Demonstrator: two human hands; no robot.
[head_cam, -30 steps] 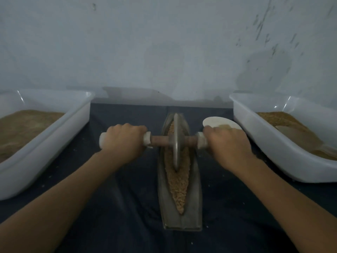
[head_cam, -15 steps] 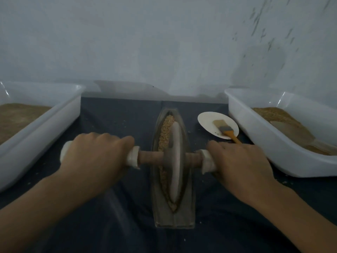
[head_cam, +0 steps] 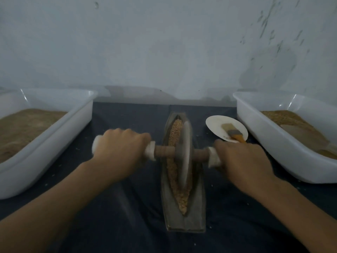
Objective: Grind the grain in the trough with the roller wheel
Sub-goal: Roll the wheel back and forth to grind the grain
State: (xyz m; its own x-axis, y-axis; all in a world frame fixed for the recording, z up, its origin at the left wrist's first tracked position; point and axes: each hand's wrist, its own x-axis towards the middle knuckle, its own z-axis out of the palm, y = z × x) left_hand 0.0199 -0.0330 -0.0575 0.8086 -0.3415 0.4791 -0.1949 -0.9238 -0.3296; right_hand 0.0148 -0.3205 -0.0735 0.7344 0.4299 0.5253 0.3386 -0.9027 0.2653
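A boat-shaped grey trough [head_cam: 199, 207] lies lengthwise on the dark cloth, filled with tan grain [head_cam: 172, 170]. The roller wheel [head_cam: 184, 154], a grey disc on a brown wooden axle with white-wrapped ends, stands upright in the trough around its middle. My left hand [head_cam: 118, 148] grips the left handle. My right hand [head_cam: 240, 159] grips the right handle, hiding most of its white wrap. Grain shows both beyond and in front of the disc.
A white tub [head_cam: 45, 143] of brown meal stands at the left. Another white tub [head_cam: 284, 143] with grain and a flat scoop stands at the right. A small white plate [head_cam: 215, 125] with an orange-handled brush [head_cam: 233, 133] lies just beyond my right hand. A pale wall rises behind.
The wheel rolled from the far part of the trough toward me, then back away to about the middle. Both hands kept their grip on the handles.
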